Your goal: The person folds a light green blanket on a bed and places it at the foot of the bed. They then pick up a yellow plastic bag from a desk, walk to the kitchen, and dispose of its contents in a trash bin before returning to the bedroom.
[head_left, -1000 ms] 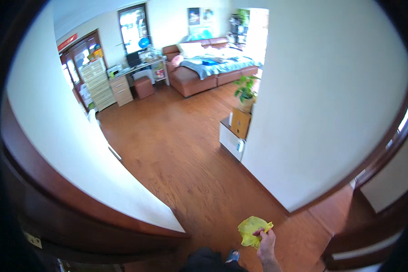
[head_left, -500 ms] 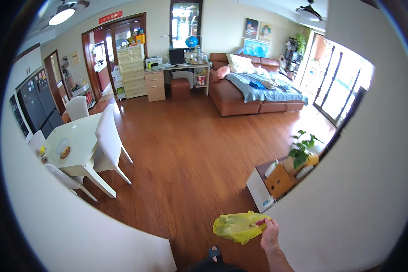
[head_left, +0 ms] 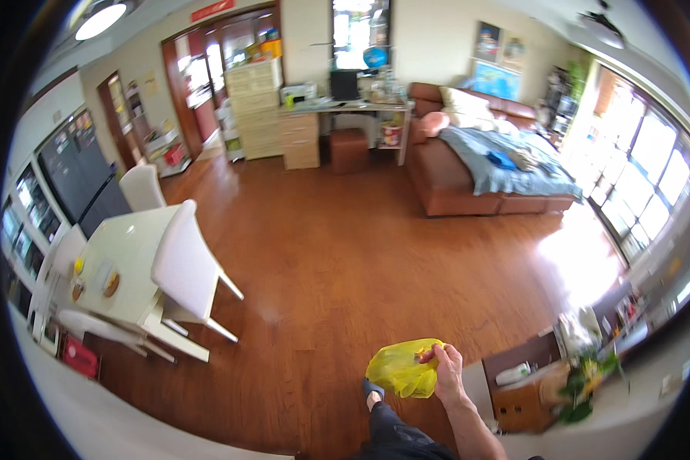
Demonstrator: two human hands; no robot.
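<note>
My right hand (head_left: 449, 373) is closed on the gathered edge of a thin yellow plastic bag (head_left: 401, 369), held out low in front of me over the wooden floor. The bag hangs loose to the left of the fingers, its film partly see-through. A small reddish patch shows at the pinched edge; I cannot make out what it is. Below the bag, one foot in a dark slipper (head_left: 373, 389) steps forward. My left hand does not show.
On the left stand a white dining table (head_left: 130, 264) and several pale chairs (head_left: 195, 261). A low cabinet with a wooden box (head_left: 520, 408) and a leafy plant (head_left: 579, 391) is close on the right. Farther off are a brown sofa (head_left: 445, 184) and a desk (head_left: 345, 108).
I have moved forward into the room, and the view has swung so the sofa sits farther right. The low cabinet is now nearer. My right hand still holds the yellow bag.
</note>
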